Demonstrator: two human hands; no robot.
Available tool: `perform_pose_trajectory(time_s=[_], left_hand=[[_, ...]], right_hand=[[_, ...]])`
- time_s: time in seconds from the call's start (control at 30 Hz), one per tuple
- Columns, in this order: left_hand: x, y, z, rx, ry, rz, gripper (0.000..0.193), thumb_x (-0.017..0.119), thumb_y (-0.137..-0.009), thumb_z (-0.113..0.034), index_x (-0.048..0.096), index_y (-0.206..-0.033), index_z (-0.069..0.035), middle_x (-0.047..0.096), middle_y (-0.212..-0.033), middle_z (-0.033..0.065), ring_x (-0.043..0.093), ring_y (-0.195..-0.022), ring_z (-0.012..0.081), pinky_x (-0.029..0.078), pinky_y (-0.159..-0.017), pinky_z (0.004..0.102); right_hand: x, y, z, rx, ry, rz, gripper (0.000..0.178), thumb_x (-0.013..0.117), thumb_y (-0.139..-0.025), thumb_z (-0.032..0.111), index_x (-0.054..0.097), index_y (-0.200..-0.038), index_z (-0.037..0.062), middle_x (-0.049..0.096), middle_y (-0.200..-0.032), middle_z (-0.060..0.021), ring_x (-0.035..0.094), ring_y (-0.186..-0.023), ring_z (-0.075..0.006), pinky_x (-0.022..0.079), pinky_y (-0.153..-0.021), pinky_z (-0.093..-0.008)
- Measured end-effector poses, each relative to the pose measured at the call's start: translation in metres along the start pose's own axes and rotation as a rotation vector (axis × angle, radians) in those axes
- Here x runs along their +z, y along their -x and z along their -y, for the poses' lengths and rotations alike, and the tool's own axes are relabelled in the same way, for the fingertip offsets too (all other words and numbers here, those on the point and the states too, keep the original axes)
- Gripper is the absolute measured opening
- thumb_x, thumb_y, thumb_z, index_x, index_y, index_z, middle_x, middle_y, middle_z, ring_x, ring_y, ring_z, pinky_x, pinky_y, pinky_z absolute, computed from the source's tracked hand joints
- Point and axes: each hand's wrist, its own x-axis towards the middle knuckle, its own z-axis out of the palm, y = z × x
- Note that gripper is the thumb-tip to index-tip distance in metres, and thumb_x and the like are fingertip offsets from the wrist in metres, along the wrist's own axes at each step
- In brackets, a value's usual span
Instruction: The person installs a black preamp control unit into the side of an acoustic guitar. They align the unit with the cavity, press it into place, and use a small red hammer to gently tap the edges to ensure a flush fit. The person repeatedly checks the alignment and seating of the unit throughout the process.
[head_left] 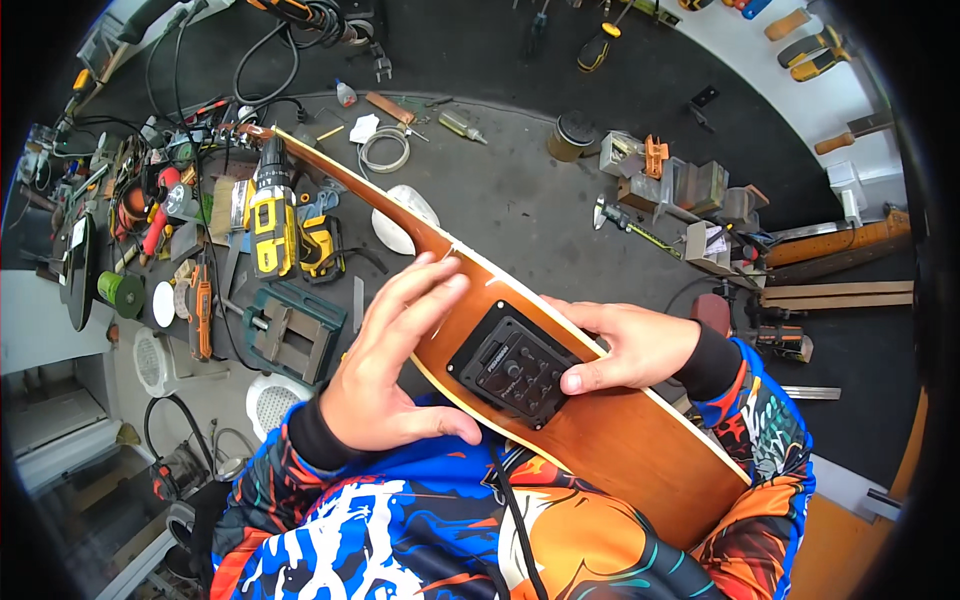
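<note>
An acoustic guitar (640, 452) lies on its edge across my lap, its brown side facing up and its neck pointing to the far left. Set into that side is a black preamp panel (515, 368) with small knobs and screws at its corners. My right hand (630, 345) grips the guitar's far edge; the thumb rests at the panel's right edge and the other fingers are partly hidden behind the body. Beside the panel, my left hand (390, 370) is open, fingers stretched over the wood and thumb apart, holding nothing. Whether its fingertips touch the guitar I cannot tell.
A yellow cordless drill (272, 225) stands left of the neck, near a green vise (293, 335) and cluttered tools. Farther off on the dark bench are a coiled cable (384, 150), a caliper (630, 226), a round tin (572, 137) and small boxes (690, 187).
</note>
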Motion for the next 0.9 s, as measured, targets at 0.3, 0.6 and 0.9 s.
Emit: perform_pose_trajectory(time_s=[0.3,0.6,0.9], left_hand=[[-0.003,-0.051,0.022,0.14,0.042,0.25,0.086,0.093,-0.067,-0.053,0.068,-0.138,-0.01,0.055,-0.154,0.0163,0.04,-0.15,0.0446,0.03,-0.122,0.0562],[-0.01,-0.068,0.014,0.08,-0.038,0.351,0.089,0.093,-0.069,-0.053,0.065,-0.14,-0.006,0.054,-0.154,0.0188,0.039,-0.15,0.0445,0.029,-0.122,0.0579],[0.001,-0.07,0.039,0.108,0.177,0.312,0.09,0.094,-0.07,-0.05,0.065,-0.142,-0.006,0.05,-0.157,0.0203,0.034,-0.153,0.0439,0.023,-0.125,0.0582]], right_hand=[[-0.023,0.011,-0.007,-0.151,0.256,0.08,0.122,0.09,-0.079,0.05,0.021,-0.165,-0.0008,0.041,-0.16,-0.0288,0.045,-0.146,-0.0407,0.037,-0.12,-0.0451],[-0.018,0.024,0.011,-0.267,0.542,-0.211,0.1,0.087,-0.08,0.032,0.035,-0.156,-0.0073,0.059,-0.136,-0.0259,0.058,-0.127,-0.0418,0.05,-0.106,-0.0442],[-0.01,0.018,0.012,-0.536,0.355,-0.318,0.111,0.093,-0.07,0.013,0.034,-0.165,0.0132,0.047,-0.152,-0.0229,0.053,-0.136,-0.0429,0.046,-0.113,-0.0456]])
